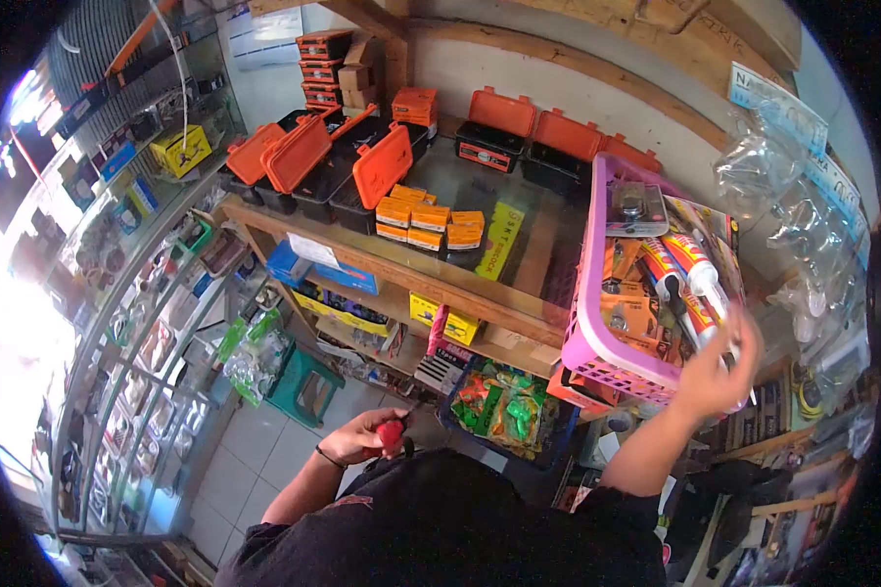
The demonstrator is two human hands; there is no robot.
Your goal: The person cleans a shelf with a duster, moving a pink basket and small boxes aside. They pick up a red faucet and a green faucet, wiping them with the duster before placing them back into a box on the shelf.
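1. Left grip (364,436): closed around a small red object (390,431), near the torso.
2. Right grip (713,380): fingers partly curled at the pink basket (583,303); contents of grip cannot be determined.
3. Just beyond right grip: red-and-yellow tubes (690,256), inside basket. Apparent step: handling at basket; next move calls for finger clearance around tubes.
4. Farther, left of right grip: orange boxes (425,238) on worktop (546,245).

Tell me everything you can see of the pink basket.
The pink basket looks like plastic, with a thick rim, rounded corners and small holes in its wall. It stands open at the right end of the glass-topped counter, holding tubes and orange packets. The right hand reaches over its near right corner; whether it touches the rim is unclear.
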